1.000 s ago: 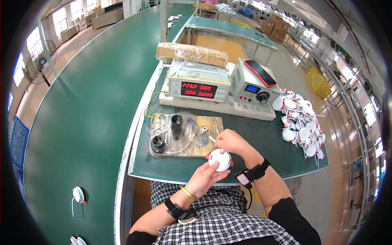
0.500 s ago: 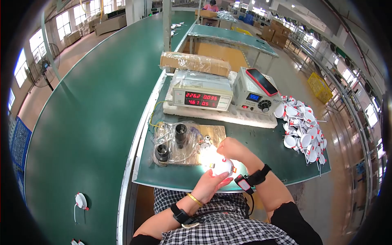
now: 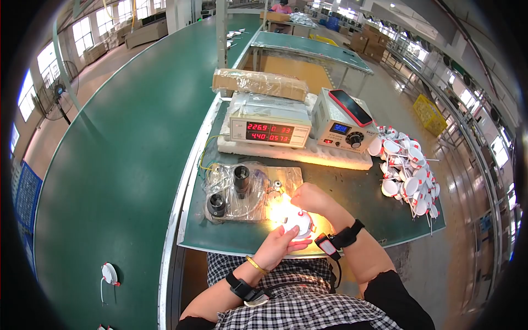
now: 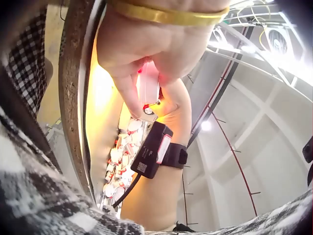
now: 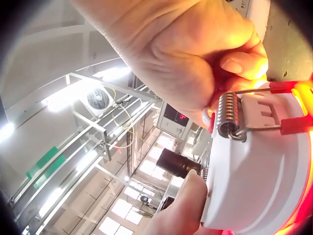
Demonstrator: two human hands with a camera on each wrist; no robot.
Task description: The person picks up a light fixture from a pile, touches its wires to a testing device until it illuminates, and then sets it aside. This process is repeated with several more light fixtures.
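My left hand [image 3: 273,250] holds a round white downlight [image 3: 300,226] by its edge, thumb on one face and fingers behind. The lamp glows warm yellow toward the board. A coiled spring clip [image 5: 229,116] with red-sleeved ends shows on its white housing in the right wrist view. Just above the lamp, my right hand [image 3: 311,199] has its fingers curled in a pinch at the lamp's white cable [image 5: 207,117]; the cable's end is hidden by hand and glare. Beside that hand, a small metal-topped fitting [image 3: 277,186] stands on the wooden board [image 3: 291,175].
Two black sockets [image 3: 241,179] stand on the plastic-covered board. Behind are a power meter [image 3: 269,132] with lit red digits and a dial unit [image 3: 344,129] carrying a phone [image 3: 351,106]. Many downlights [image 3: 410,173] are heaped at right; another downlight [image 3: 109,273] lies on the left green bench.
The lamp was unlit, then lit bright white, and now glows warm yellow. The meter digits rose from zeros to readings. Both hands keep their holds near the board.
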